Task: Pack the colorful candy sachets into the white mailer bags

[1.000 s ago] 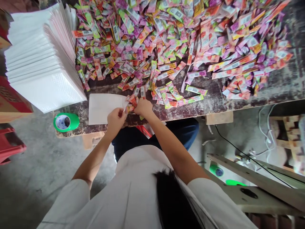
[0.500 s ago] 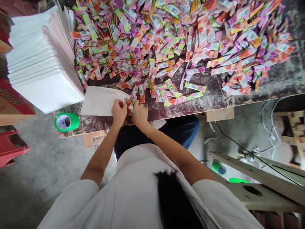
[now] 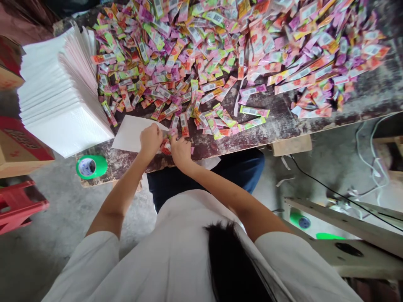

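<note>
One white envelope [image 3: 127,133] lies on the worktop [image 3: 278,119], close to its near edge, with its right end under the person's left hand [image 3: 151,139]. That hand has its fingers curled and pinching the envelope at this end. Just beside it, the right hand [image 3: 181,152] is closed on a few small sachets [image 3: 166,147], which show between the two hands at the envelope's end; whether any are inside, I cannot tell.

Many loose sachets [image 3: 189,58], in pink, green, orange and purple, spread over the worktop beyond the hands, the closest just past the right hand's fingers. A tall stack of white envelopes [image 3: 63,109] stands to the left, and a roll of green tape [image 3: 100,166] sits at the worktop's near left corner. Cardboard boxes [image 3: 22,161] and a red stool [image 3: 23,205] are further left.
</note>
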`<state>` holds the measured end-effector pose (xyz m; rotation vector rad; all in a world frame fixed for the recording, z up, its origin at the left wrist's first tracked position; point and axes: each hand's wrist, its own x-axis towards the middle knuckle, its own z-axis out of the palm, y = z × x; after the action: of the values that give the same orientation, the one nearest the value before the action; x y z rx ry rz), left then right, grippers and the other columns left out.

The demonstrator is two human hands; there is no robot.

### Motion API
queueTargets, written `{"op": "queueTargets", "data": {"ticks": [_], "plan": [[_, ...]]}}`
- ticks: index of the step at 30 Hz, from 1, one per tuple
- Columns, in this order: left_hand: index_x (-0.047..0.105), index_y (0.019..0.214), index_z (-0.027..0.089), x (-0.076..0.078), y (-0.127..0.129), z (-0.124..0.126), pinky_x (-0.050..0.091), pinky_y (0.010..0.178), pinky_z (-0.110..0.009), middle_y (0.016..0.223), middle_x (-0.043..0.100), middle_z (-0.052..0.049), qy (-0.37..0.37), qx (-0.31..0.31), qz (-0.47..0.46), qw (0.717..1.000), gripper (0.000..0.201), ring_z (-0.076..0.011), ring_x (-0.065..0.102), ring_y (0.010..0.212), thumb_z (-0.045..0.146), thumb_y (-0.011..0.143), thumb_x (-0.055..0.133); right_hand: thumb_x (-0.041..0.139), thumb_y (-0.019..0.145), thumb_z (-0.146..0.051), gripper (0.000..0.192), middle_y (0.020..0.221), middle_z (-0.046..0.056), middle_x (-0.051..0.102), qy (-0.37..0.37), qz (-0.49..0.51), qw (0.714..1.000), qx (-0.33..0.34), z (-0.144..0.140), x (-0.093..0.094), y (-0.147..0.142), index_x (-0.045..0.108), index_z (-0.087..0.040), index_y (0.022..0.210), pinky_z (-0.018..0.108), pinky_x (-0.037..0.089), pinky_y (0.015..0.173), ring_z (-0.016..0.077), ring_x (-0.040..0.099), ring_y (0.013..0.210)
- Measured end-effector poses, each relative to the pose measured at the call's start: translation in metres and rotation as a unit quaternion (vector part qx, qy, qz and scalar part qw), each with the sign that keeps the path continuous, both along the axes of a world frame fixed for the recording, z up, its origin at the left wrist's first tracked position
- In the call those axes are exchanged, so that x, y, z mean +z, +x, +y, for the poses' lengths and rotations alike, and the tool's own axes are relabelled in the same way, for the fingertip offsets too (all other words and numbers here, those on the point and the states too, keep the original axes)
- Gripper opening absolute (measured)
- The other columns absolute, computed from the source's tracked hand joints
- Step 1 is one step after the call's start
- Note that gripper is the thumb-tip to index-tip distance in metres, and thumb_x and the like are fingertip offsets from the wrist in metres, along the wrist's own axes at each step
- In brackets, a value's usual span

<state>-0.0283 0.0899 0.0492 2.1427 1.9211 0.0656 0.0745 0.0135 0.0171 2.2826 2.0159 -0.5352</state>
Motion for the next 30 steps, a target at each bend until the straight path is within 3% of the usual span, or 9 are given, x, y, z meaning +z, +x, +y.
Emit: {"op": "queueTargets", "data": {"ticks": [5, 10, 16, 21, 22, 24, 26, 28, 30], "plan": [[0.062, 0.095, 0.017, 0.012, 0.008, -0.029, 0.043, 0.079, -0.034, 0.094, 0.069, -0.014, -0.028, -0.095, 0.008, 0.995, 0.015, -0.0275, 0.065, 0.092, 0.02, 0.088, 0.049, 0.043, 0.098, -0.021, 0.04, 0.111, 0.025, 0.065, -0.042, 0.02, 0.999, 0.01, 0.021, 0.009, 0.01, 0.047, -0.01, 0.136, 0.041, 0.047, 0.086, 0.0292, 0.066, 0.102], [0.063, 0.092, 0.018, 0.014, 0.002, -0.044, 0.044, 0.077, -0.035, 0.091, 0.069, -0.012, -0.027, -0.053, 0.002, 0.998, 0.011, -0.0272, 0.066, 0.086, 0.018, 0.084, 0.055, 0.043, 0.097, -0.018, 0.034, 0.106, 0.025, 0.068, -0.085, 0.045, 0.995, 0.011, 0.041, 0.013, 0.008, 0.052, -0.006, 0.128, 0.044, 0.05, 0.086, 0.0321, 0.066, 0.106], [0.065, 0.09, 0.019, -0.007, 0.023, -0.024, 0.045, 0.079, -0.034, 0.084, 0.069, -0.008, 0.01, -0.014, -0.11, 0.994, 0.011, -0.0232, 0.064, 0.082, 0.026, 0.089, 0.057, 0.032, 0.098, -0.011, 0.038, 0.115, 0.027, 0.064, -0.034, 0.036, 0.998, 0.034, 0.022, 0.003, 0.002, 0.054, -0.004, 0.128, 0.042, 0.046, 0.092, 0.0295, 0.065, 0.106], [0.068, 0.09, 0.021, -0.014, 0.003, -0.072, 0.045, 0.089, -0.033, 0.089, 0.069, -0.007, 0.053, -0.115, -0.306, 0.944, 0.018, -0.0205, 0.061, 0.091, 0.034, 0.093, 0.056, 0.041, 0.098, -0.022, 0.031, 0.112, 0.023, 0.065, -0.047, 0.06, 0.996, 0.044, 0.021, 0.003, 0.021, 0.055, -0.009, 0.123, 0.038, 0.045, 0.089, 0.0289, 0.064, 0.104], [0.067, 0.086, 0.021, -0.017, -0.005, -0.085, 0.046, 0.085, -0.033, 0.084, 0.068, -0.006, 0.067, -0.075, -0.348, 0.932, 0.022, -0.0194, 0.061, 0.086, 0.039, 0.093, 0.057, 0.048, 0.096, -0.026, 0.033, 0.111, 0.022, 0.065, -0.048, 0.064, 0.996, 0.041, 0.021, 0.004, 0.024, 0.052, -0.01, 0.125, 0.038, 0.045, 0.088, 0.0288, 0.064, 0.103], [0.062, 0.077, 0.021, -0.026, -0.021, -0.107, 0.045, 0.069, -0.029, 0.068, 0.059, -0.002, 0.099, 0.089, -0.431, 0.893, 0.032, -0.0152, 0.056, 0.067, 0.047, 0.094, 0.055, 0.061, 0.089, -0.029, 0.046, 0.111, 0.02, 0.065, -0.04, 0.066, 0.996, 0.05, 0.016, 0.006, 0.028, 0.047, -0.011, 0.129, 0.038, 0.045, 0.089, 0.0288, 0.064, 0.102], [0.055, 0.072, 0.021, -0.036, -0.033, -0.12, 0.037, 0.053, -0.027, 0.053, 0.044, 0.004, 0.101, 0.233, -0.517, 0.817, 0.04, -0.0114, 0.043, 0.049, 0.052, 0.096, 0.048, 0.064, 0.085, -0.025, 0.048, 0.112, 0.019, 0.065, -0.023, 0.066, 0.995, 0.078, 0.009, 0.008, 0.031, 0.046, -0.013, 0.128, 0.038, 0.043, 0.091, 0.0285, 0.064, 0.103], [0.054, 0.071, 0.022, -0.043, -0.04, -0.128, 0.032, 0.048, -0.027, 0.048, 0.038, 0.006, 0.095, 0.285, -0.573, 0.763, 0.044, -0.0099, 0.037, 0.043, 0.054, 0.099, 0.04, 0.059, 0.086, -0.019, 0.042, 0.113, 0.018, 0.065, -0.014, 0.068, 0.994, 0.088, 0.002, 0.009, 0.034, 0.046, -0.014, 0.126, 0.038, 0.043, 0.091, 0.0278, 0.064, 0.102], [0.057, 0.068, 0.021, -0.047, -0.044, -0.136, 0.033, 0.05, -0.028, 0.048, 0.045, 0.003, 0.049, 0.245, -0.587, 0.77, 0.045, -0.0102, 0.044, 0.045, 0.056, 0.095, 0.049, 0.057, 0.087, -0.018, 0.041, 0.113, 0.018, 0.066, -0.026, 0.076, 0.995, 0.063, -0.001, 0.008, 0.039, 0.045, -0.014, 0.126, 0.037, 0.043, 0.089, 0.028, 0.065, 0.101]]}}
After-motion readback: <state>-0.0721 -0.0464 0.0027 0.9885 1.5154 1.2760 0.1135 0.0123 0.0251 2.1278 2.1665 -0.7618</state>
